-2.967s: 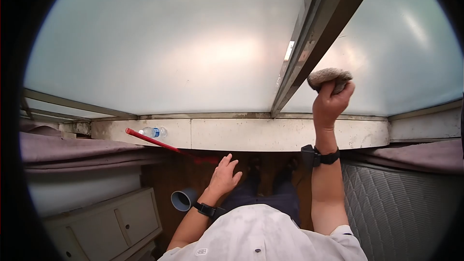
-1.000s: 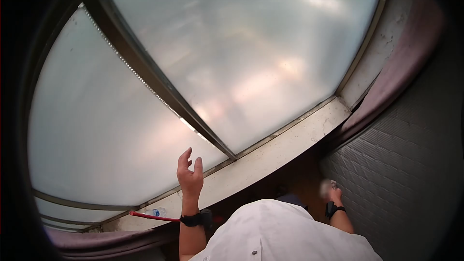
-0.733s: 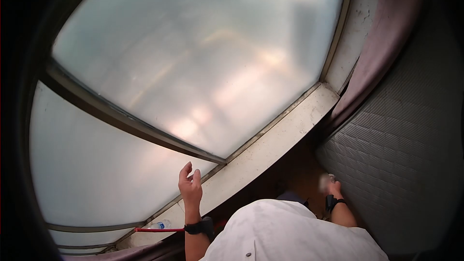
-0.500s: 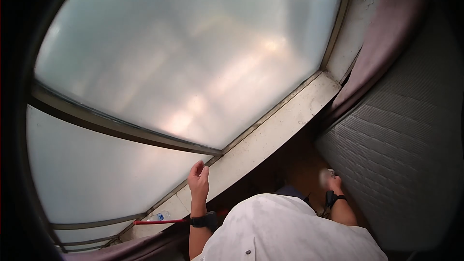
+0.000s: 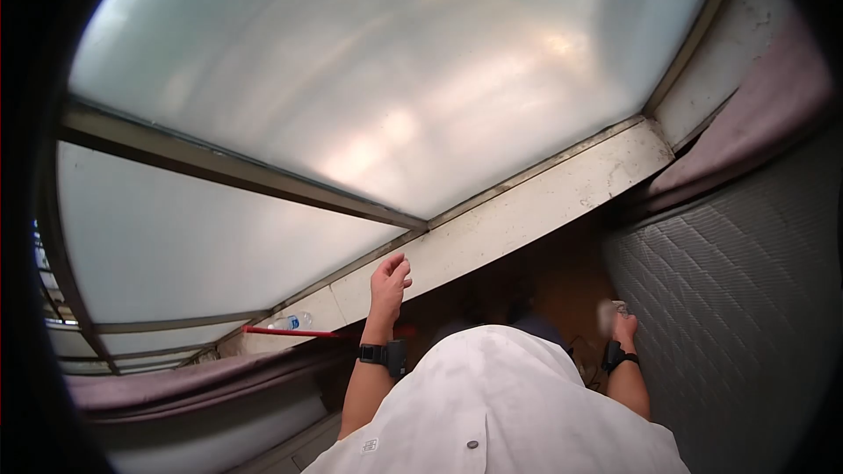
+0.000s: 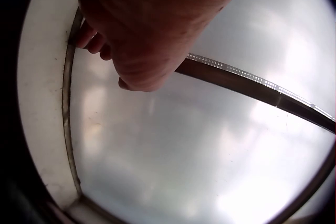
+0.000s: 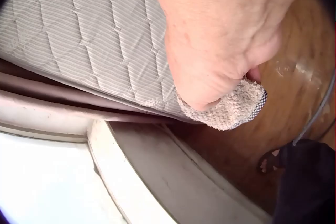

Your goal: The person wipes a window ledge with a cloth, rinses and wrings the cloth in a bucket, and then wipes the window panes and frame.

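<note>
My right hand [image 5: 624,329] hangs low beside the grey quilted mattress [image 5: 729,298]. It grips a bunched beige cleaning cloth [image 7: 236,109], fuzzy with a dark checked edge, seen clearly in the right wrist view and blurred in the head view. Part of the cloth is hidden under the hand. My left hand [image 5: 387,291] is raised near the white sill [image 5: 527,211], its fingers loosely bent with nothing in them. Beyond it stand large frosted window panes [image 5: 386,79], parted by a dark frame bar [image 5: 237,171]. In the left wrist view the palm side covers part of the glass.
A clear plastic bottle [image 5: 299,322] lies on the sill's left part, beside a red stick [image 5: 290,332] leaning across the edge. Mauve curtains [image 5: 746,114] hang at both sides. A grey cable [image 7: 320,103] crosses the wooden floor near a foot [image 7: 270,161].
My right hand has gone from the right pane down beside the mattress, still gripping the cloth. My left hand has risen to the sill and its fingers have bent more. The head view has turned right.
</note>
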The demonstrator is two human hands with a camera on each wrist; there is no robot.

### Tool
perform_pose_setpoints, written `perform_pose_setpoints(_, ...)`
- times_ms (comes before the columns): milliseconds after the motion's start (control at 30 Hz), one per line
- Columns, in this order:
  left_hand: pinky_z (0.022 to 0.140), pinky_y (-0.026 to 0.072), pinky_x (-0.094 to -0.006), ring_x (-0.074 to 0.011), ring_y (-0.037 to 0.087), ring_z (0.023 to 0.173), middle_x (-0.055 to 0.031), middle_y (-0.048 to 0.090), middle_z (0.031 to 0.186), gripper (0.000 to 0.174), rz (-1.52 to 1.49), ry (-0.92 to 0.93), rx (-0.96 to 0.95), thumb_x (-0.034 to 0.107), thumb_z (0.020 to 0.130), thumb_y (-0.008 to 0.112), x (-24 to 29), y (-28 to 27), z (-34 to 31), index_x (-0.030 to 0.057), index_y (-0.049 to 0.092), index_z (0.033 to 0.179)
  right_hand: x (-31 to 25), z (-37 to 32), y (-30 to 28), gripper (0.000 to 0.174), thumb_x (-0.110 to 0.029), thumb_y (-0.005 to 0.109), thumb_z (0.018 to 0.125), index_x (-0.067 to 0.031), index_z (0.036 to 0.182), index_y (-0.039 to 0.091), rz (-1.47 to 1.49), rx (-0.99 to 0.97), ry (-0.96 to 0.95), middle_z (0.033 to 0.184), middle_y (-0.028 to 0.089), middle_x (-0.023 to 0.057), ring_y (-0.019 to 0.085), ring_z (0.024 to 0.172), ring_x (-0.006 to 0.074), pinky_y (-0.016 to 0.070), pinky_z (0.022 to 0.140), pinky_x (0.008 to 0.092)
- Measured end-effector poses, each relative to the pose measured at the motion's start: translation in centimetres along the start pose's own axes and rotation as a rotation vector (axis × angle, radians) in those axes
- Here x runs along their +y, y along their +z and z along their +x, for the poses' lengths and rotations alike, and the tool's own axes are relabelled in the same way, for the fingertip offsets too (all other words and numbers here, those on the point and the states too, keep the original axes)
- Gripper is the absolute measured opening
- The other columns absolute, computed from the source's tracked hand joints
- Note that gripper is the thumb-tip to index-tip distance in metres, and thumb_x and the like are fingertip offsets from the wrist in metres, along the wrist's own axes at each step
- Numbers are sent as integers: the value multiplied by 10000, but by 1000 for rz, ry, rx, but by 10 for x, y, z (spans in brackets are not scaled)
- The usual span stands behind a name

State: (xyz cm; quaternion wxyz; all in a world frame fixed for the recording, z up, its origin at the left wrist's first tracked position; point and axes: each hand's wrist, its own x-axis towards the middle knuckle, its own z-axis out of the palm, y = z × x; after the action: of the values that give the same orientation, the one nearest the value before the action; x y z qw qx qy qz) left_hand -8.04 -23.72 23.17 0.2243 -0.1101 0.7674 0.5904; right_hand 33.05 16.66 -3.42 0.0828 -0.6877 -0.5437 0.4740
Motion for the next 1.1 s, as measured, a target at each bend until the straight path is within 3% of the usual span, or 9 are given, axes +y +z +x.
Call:
perform_pose_setpoints(200, 799, 538, -295, -129, 633, 1036, -46, 663, 1214, 496, 5, -12, 11, 254, 965, 685, -2, -3, -4, 29, 561, 1390, 4, 22, 16, 375, -101, 657, 780, 102, 1091, 607, 18, -91, 66, 1022, 692, 183, 679, 945, 274, 543, 832, 411)
perform_pose_setpoints(300, 804, 556, -312, -137, 629, 999, -42, 648, 1148, 470, -2, -12, 36, 227, 971, 671, 0, -2, -6, 13, 558, 1375, -18, 12, 18, 367, -100, 664, 771, 99, 1076, 621, 3, -125, 42, 1031, 695, 185, 681, 943, 276, 543, 833, 412)
perform_pose_setpoints(500, 798, 558, -314, -136, 632, 988, -43, 652, 1132, 473, -27, -9, 53, 234, 966, 677, -6, 2, -8, 13, 560, 1368, 3, 43, 30, 326, -112, 673, 761, 93, 1014, 645, -23, -157, -29, 1039, 700, 176, 684, 910, 267, 544, 813, 399)
perform_pose_setpoints(633, 796, 557, -311, -134, 631, 984, -41, 652, 1122, 480, -25, -22, 41, 244, 959, 687, -12, 5, -6, 15, 565, 1363, -25, 18, 17, 328, -104, 670, 763, 84, 1029, 637, -56, -147, -69, 1023, 697, 167, 684, 894, 260, 549, 803, 399)
perform_pose_setpoints(700, 791, 556, -311, -130, 629, 975, -36, 651, 1105, 488, -17, -33, 36, 250, 950, 697, -15, 8, -6, 10, 569, 1355, -10, 29, 19, 342, -96, 672, 771, 69, 1066, 618, 44, -192, 43, 1006, 688, 160, 685, 870, 258, 569, 753, 411)
perform_pose_setpoints(833, 781, 551, -303, -125, 627, 961, -30, 651, 1079, 486, 6, -49, 21, 245, 947, 699, -21, 13, -6, 5, 570, 1350, -2, 14, 9, 362, -84, 660, 790, 51, 1118, 586, 14, -182, 98, 996, 679, 157, 688, 846, 277, 589, 689, 445)
perform_pose_setpoints(900, 773, 545, -294, -119, 623, 950, -24, 650, 1063, 489, 25, -64, 3, 241, 943, 699, -25, 13, -4, 1, 569, 1350, 11, 6, 5, 357, -79, 649, 805, 40, 1131, 565, 141, -177, 135, 997, 676, 163, 694, 826, 296, 599, 633, 473)
perform_pose_setpoints(1100, 746, 542, -286, -100, 620, 921, -15, 658, 1061, 494, 73, 1, -16, 234, 936, 701, -26, 9, 16, 5, 569, 1353, 20, -31, -8, 327, -83, 625, 830, 19, 1134, 561, 74, -212, 259, 992, 679, 164, 710, 787, 297, 602, 548, 441)
